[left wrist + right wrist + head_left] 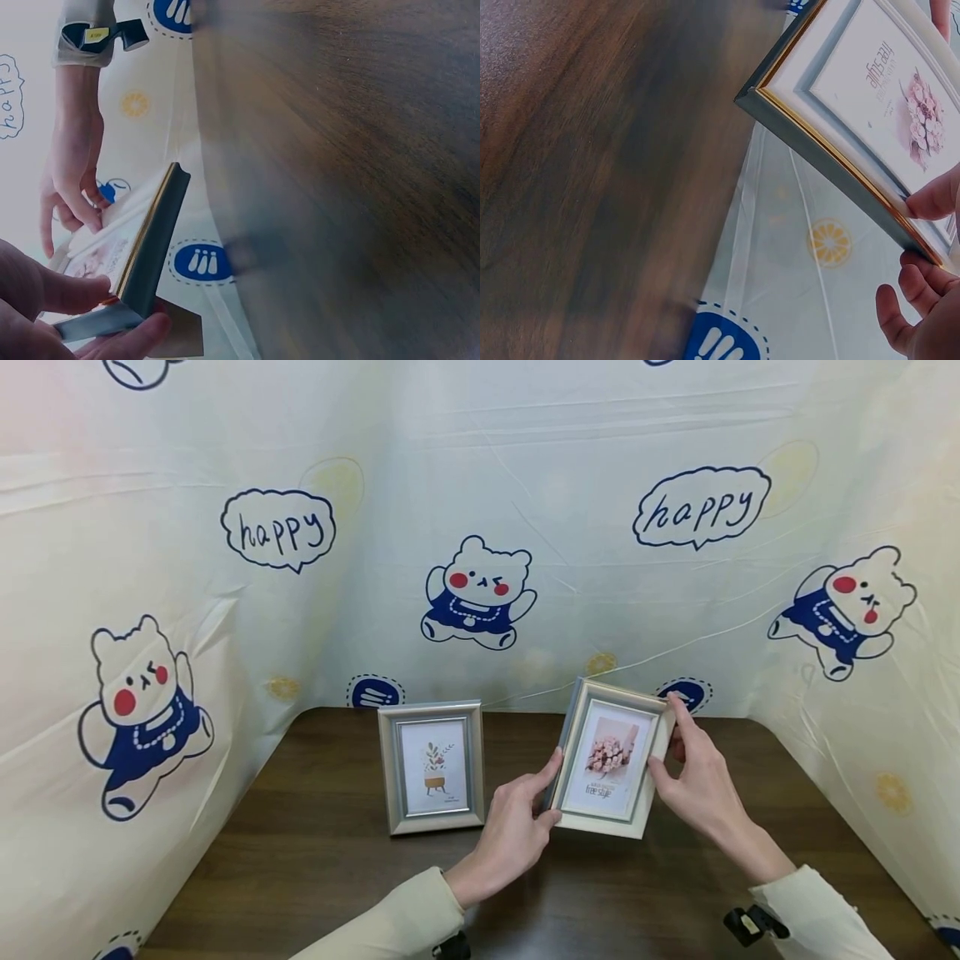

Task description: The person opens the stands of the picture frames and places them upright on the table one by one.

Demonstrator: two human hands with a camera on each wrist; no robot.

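Note:
Both hands hold a cream picture frame (609, 823) with a pink bouquet print, tilted and raised above the table. On its left side my left hand (513, 827) grips the lower edge, thumb on the front and fingers round the back. My right hand (701, 781) pinches the opposite side, its thumb at the front border and its fingers behind. The left wrist view shows the frame's dark side edge (154, 244) and part of a stand (181, 330) behind it. A second picture frame (435, 827), silver-beige with a potted plant print, stands upright left of the hands.
The dark wooden table (300, 860) spreads beneath both frames. Behind and at both sides hangs a pale curtain (577, 593) printed with cartoon bears and the word "happy". The standing frame is close to the left hand.

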